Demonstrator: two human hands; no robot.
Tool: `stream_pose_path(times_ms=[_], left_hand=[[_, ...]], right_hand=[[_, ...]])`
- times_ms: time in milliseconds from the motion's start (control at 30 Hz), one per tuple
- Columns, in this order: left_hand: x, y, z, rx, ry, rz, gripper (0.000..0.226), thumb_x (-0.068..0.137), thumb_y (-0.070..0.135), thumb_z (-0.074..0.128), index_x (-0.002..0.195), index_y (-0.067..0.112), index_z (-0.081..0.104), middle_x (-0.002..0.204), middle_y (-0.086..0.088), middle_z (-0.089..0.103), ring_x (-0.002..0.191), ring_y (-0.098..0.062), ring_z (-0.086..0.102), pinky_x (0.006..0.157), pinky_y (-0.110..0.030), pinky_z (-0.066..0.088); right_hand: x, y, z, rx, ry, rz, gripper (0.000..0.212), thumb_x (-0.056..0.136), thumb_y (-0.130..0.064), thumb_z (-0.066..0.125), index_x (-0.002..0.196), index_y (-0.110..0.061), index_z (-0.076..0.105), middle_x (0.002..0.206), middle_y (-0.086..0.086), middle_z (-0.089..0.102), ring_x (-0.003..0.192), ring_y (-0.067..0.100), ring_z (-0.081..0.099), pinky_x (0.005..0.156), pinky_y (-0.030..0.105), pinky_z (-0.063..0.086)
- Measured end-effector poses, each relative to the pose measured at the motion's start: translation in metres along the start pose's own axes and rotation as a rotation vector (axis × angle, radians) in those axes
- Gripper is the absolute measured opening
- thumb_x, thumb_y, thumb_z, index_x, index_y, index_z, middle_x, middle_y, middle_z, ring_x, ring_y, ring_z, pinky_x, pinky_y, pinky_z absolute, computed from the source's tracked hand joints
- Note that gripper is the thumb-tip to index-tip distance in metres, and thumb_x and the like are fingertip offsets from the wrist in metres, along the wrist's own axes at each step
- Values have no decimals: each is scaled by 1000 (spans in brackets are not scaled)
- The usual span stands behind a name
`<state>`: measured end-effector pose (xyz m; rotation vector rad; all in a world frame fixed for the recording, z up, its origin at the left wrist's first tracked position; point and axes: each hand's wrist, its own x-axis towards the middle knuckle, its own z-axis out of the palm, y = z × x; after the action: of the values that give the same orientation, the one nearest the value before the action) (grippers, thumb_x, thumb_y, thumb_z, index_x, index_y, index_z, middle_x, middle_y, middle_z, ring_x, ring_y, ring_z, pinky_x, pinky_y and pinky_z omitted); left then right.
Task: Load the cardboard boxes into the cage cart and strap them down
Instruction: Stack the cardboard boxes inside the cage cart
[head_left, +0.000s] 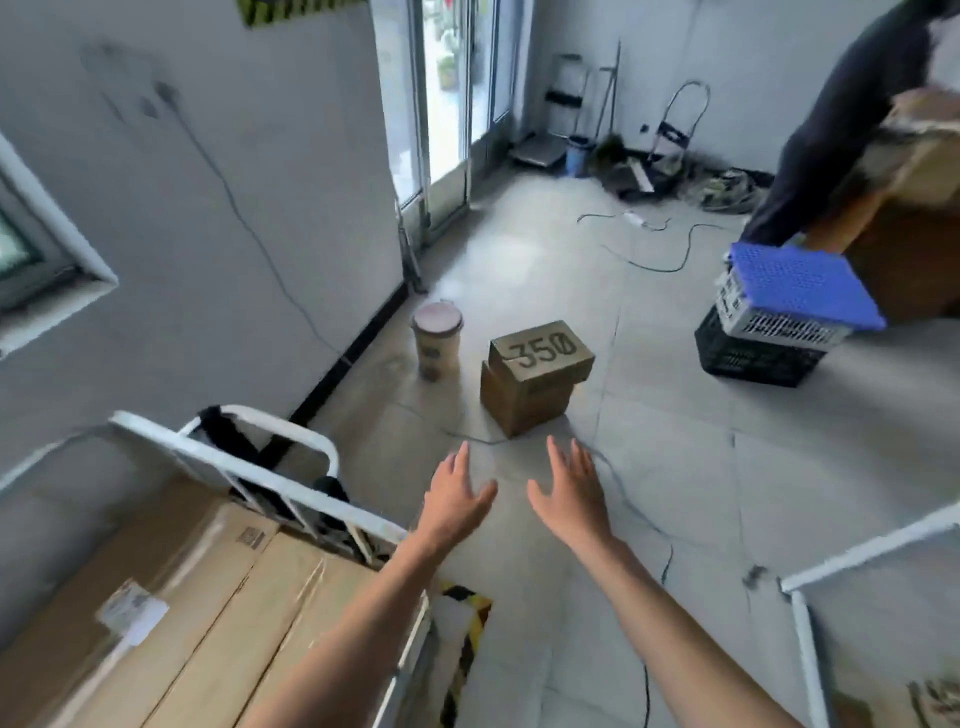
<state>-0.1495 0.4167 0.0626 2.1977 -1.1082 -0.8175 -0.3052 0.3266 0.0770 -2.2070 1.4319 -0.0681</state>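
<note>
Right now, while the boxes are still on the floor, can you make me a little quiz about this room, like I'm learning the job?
1. True or false: the left hand and the right hand are both gripping a box.
2. Which number is printed on the top box of the two stacked on the floor? A) 350 B) 120 C) 807
3. Fill the gap: as the camera sees it, the cup stands to the ___ of those two boxes.
Key: 1 false, both hands are open and empty. 2 A. 3 left.
</note>
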Motion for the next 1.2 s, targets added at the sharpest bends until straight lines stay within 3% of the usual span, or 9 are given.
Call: stream_pose_path(times_ms=[233,500,700,933,1200], left_hand=[[110,92,58,61,-96,98,78,95,41,56,158,14,18,163,-8,25,150,-23,23,121,-40,23],[279,144,89,51,-100,86,79,95,39,55,158,10,18,161,-12,29,149,-26,25,121,-40,23],[397,175,90,23,-120,16,79,85,47,51,153,15,28,151,-10,43,140,-29,40,114,-45,36],[510,209,89,27,-144,-67,75,93,36,56,155,8,25,154,-16,39,143,-29,34,118,-41,28],[653,214,121,-34,-116,-221,62,85,33,57,143,15,44,142,-4,53,135,-22,46,113,-36,35]], right_hand=[[94,84,-59,104,40,130,73,99,-40,51,161,-24,17,168,13,5,155,31,8,122,43,19],[273,107,-86,145,-55,142,72,100,-43,47,161,-29,10,169,6,-2,156,28,0,123,50,17],[375,117,-114,196,-92,181,73,100,-42,48,161,-28,11,169,5,-1,156,26,1,123,45,15],[501,148,-126,217,-152,204,72,99,-43,48,161,-28,13,169,6,1,155,28,3,124,45,15],[683,190,-106,214,-306,187,72,99,-44,48,160,-26,14,169,5,2,155,25,4,124,47,18]])
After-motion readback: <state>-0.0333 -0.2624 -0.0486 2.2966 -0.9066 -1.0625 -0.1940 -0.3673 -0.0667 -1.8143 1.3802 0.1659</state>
